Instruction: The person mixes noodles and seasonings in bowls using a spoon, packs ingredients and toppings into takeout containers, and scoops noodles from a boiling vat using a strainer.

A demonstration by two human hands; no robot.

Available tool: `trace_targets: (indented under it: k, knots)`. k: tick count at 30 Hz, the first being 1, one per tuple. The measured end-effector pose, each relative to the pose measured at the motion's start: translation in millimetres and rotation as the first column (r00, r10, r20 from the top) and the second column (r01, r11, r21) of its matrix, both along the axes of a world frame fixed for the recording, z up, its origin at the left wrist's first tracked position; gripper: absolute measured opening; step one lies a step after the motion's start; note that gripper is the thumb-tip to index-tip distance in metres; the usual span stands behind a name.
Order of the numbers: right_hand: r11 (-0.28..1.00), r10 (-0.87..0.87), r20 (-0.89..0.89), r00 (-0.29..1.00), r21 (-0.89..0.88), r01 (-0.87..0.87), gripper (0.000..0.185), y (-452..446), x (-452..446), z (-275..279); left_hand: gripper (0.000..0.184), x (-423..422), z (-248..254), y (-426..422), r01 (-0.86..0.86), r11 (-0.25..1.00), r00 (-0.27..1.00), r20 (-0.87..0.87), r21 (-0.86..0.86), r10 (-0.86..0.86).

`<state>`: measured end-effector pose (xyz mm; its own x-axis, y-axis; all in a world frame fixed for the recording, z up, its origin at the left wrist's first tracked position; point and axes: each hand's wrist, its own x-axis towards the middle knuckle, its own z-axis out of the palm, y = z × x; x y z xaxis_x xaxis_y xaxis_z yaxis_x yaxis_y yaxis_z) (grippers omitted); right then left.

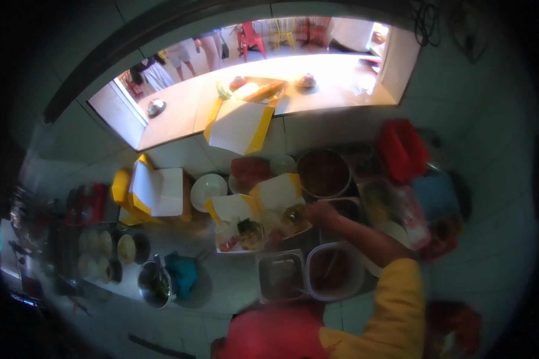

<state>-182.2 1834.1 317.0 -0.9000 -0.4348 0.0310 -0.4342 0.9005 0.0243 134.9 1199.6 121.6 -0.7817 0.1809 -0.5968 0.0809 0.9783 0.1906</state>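
My right hand (320,214) reaches in from the lower right under a yellow sleeve. It is at the right edge of an open yellow-and-white takeaway box (276,190), beside the food (295,220) in it. The fingers look bunched together; what they hold, if anything, is too dark to make out. A second open takeaway box (233,206) stands just to the left, with food and some dark green leaves (248,226) in it. My left hand does not show.
Food tubs (334,269) and a metal tray (280,275) sit nearest me; a large round pot (323,172) is behind. Empty boxes (164,188), a white bowl (208,191) and a metal pot (154,284) stand left. Another open box (239,125) rests at the bright serving hatch.
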Motion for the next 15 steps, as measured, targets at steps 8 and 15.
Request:
trace_targets:
  k: [8, 15]
  knots:
    - [0.985, -0.081, 0.052, 0.995, -0.146, 0.088, 0.006, -2, -2, 49, 0.027, 0, -21, -7, 0.057, 0.997, 0.991, -0.126, 0.054, -0.050]
    - [0.991, -0.131, 0.242, 0.961, 0.019, 0.130, 0.011, -10, 2, 32, 0.026, -6, -1, 9, 0.092, 0.995, 0.996, 0.006, 0.025, -0.092]
